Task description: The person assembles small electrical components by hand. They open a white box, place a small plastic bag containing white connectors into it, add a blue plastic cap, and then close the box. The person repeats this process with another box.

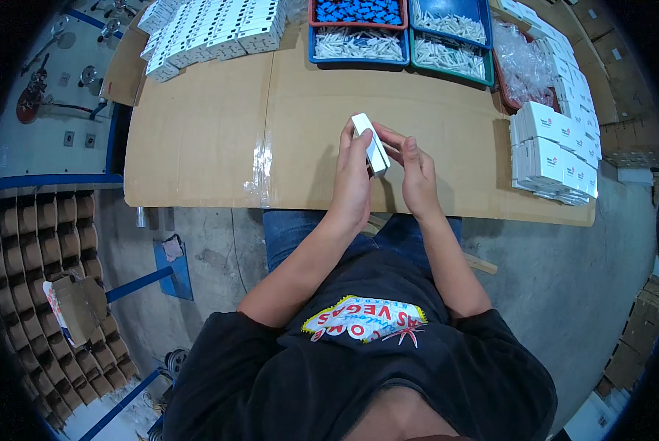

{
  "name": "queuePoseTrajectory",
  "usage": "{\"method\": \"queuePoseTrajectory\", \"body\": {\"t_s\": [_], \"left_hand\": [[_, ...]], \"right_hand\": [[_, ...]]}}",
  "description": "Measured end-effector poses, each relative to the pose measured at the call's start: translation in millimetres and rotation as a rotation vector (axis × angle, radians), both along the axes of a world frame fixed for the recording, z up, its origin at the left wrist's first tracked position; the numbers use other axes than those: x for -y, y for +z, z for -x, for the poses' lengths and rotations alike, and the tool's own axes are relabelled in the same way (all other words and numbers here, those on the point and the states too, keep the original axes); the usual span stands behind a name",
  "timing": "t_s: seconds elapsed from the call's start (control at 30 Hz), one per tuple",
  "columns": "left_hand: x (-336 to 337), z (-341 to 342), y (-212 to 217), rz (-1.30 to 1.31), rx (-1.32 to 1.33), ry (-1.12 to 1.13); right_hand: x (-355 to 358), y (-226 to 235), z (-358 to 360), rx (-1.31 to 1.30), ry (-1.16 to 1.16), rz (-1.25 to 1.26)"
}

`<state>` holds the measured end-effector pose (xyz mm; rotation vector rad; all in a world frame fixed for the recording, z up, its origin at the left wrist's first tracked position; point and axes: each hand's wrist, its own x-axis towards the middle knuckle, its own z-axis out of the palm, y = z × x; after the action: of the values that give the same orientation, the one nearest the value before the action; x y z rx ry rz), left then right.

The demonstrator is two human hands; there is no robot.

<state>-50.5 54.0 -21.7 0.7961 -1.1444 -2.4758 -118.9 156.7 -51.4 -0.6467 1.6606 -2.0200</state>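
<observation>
A small white box (pixel 372 145) is held tilted above the near middle of the cardboard-covered table. My left hand (pixel 353 176) is closed around its left side, thumb lying along the edge. To the right of the box, my right hand (pixel 416 176) has its fingers stretched toward it, thumb raised and apart. Those fingertips reach the box's right side; whether they press on it I cannot tell. A dark gap or edge shows at the lower end of the box.
Stacked white boxes stand at the table's (pixel 197 140) far left (pixel 219 33) and right (pixel 553 154). Along the back, blue trays (pixel 359 65) and a green tray (pixel 450 73) hold small white parts; a red tray (pixel 312 13) holds blue parts. Clear plastic bags (pixel 520 62) lie beside them.
</observation>
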Motion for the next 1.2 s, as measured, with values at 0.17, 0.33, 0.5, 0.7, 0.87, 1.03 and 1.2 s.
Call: {"method": "queuePoseTrajectory", "body": {"t_s": [0.17, 0.33, 0.5, 0.7, 0.87, 1.03, 1.2], "left_hand": [[-2, -1, 5, 0.037, -0.003, 0.005], [-3, -1, 5, 0.068, -0.021, 0.017], [1, -3, -3, 0.178, -0.013, -0.011], [-2, -2, 12, 0.209, -0.099, -0.035], [0, -3, 10, 0.181, -0.191, -0.074], [-3, -2, 7, 0.111, -0.173, -0.022], [3, -7, 13, -0.096, 0.143, -0.308]], "right_hand": [[0, 2, -3, -0.007, 0.014, -0.034], [-3, 7, -4, 0.006, 0.041, -0.072], [-5, 1, 0, 0.033, 0.014, 0.005], [-5, -1, 1, 0.023, 0.047, 0.066], [-6, -2, 5, -0.066, 0.059, 0.061], [-5, -2, 2, -0.23, -0.033, 0.055], [-13, 4, 10, -0.488, -0.076, -0.068]]}}
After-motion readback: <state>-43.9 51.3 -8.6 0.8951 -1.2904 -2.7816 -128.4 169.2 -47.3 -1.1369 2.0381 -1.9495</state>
